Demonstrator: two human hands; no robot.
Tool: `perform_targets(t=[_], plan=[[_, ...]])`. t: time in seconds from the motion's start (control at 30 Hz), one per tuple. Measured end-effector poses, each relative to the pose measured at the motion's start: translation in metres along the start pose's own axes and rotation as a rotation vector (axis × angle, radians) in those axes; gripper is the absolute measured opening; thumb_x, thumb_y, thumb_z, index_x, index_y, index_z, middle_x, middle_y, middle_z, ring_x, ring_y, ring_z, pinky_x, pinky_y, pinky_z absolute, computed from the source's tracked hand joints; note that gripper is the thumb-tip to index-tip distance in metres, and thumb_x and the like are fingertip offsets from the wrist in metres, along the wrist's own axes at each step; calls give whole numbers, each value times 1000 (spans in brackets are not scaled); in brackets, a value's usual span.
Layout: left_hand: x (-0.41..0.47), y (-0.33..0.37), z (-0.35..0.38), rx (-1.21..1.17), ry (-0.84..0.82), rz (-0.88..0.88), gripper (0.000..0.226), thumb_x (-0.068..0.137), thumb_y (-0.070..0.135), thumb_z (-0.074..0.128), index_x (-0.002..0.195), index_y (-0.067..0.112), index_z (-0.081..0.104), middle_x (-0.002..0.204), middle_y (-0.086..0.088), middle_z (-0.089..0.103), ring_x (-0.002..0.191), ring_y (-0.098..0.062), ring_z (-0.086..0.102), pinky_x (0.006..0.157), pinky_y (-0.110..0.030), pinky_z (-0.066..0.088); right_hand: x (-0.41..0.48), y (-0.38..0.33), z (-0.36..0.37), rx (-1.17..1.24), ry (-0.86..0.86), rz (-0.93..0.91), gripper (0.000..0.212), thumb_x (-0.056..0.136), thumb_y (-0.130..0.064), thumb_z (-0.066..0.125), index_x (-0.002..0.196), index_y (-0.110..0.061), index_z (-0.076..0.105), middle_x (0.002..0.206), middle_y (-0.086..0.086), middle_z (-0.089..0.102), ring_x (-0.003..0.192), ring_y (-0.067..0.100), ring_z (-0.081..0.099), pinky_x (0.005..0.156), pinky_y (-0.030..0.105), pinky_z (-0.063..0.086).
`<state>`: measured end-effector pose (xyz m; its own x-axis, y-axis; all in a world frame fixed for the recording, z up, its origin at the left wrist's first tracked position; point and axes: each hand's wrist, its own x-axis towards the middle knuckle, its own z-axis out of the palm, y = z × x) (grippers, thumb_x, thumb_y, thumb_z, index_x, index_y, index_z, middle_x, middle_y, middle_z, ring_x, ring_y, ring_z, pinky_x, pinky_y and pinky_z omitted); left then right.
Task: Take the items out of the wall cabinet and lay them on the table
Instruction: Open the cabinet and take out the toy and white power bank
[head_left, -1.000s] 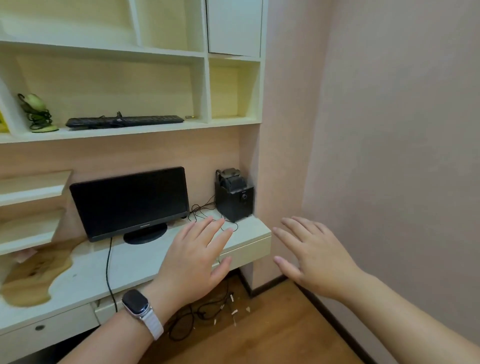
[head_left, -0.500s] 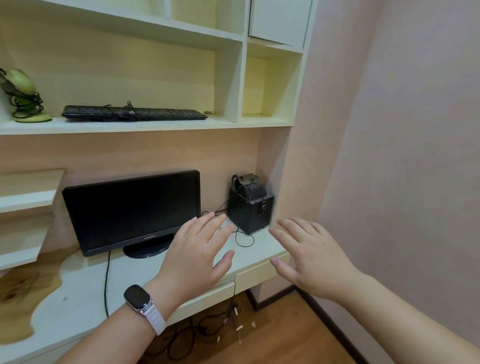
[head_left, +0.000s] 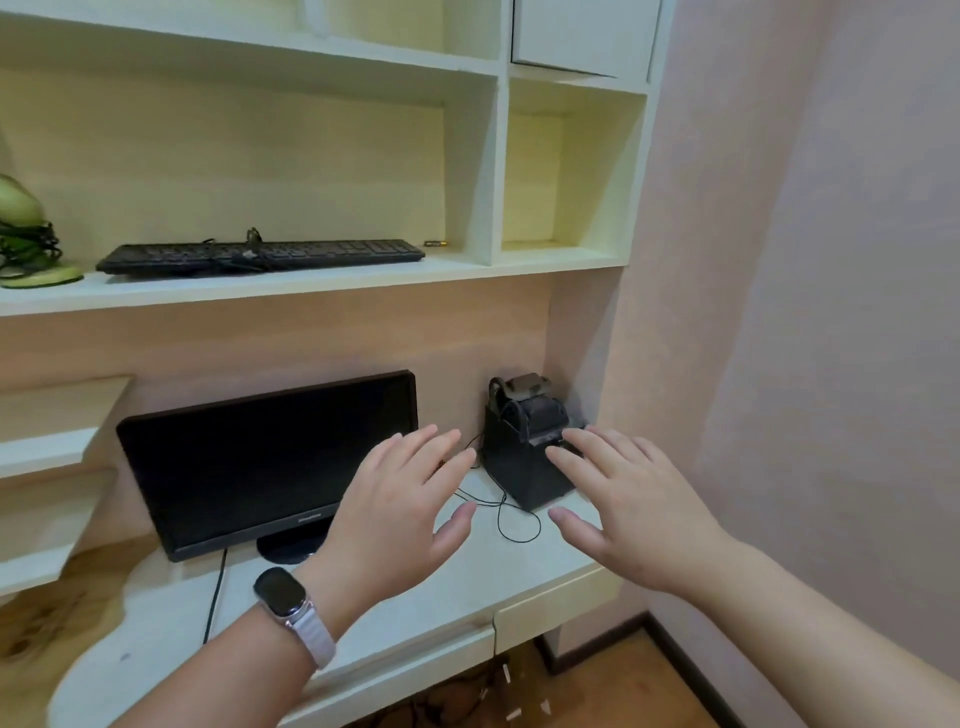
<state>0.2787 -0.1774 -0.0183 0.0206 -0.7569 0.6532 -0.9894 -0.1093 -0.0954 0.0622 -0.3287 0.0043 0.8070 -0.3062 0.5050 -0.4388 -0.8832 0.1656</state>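
Both hands are stretched forward with fingers straight and slightly spread, holding nothing: the left hand (head_left: 395, 519), with a watch (head_left: 280, 597) on its wrist, is over the table (head_left: 467, 587) in front of the monitor (head_left: 270, 457), and the right hand (head_left: 628, 509) is over the table's right end. The right fingertips overlap a black box (head_left: 519, 467) in the back right corner; whether they touch it cannot be told.

Up in the wall cabinet (head_left: 311, 286), the wide compartment holds a black keyboard (head_left: 260, 254) lying flat along the shelf's front edge, its cord bundled on top. Just beside the keyboard's right end, near the divider, lies a small dark object (head_left: 435, 242) too tiny to identify. At the shelf's left end stands a green item (head_left: 26, 234) wound with dark cord, cut off by the frame edge. Above the narrow right-hand compartment (head_left: 561, 171), a white door (head_left: 582, 31) is closed, hiding whatever is behind it.

Something grey rests on top of the black box, its form unclear. Thin black wires loop across the table between the box and the monitor. Below the table's front edge sits a drawer (head_left: 556, 603), closed.
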Motion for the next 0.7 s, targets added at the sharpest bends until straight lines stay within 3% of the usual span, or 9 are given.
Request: perform_targets(t=[0.17,0.4,0.7], plan=[[60,9,37,37,3,5,44,87,40,59,123,17,65,132,-4,61,126,-28,53,104,-46,41,31,70,22,10,18,-19,55,87,-55,48,128,-19,60,131,4,60,122,27,53,98,36,32],[151,30,81,113,44,-7,45,85,39,61,122,15,66,132,-7,61,125,-29,53,104,-46,41,73,170,42,22,80,-80,54,86,-54,49,125,-19,60,130,4,60,121,27,53,96,37,34],[216,16,94,250,37,-37,45,86,41,60,123,15,65,132,-8,61,125,-29,53,103,-47,41,137,230,60,77,115,-130,56,87,-55,45,128,-20,59,133,6,59,123,27,52,99,36,30]])
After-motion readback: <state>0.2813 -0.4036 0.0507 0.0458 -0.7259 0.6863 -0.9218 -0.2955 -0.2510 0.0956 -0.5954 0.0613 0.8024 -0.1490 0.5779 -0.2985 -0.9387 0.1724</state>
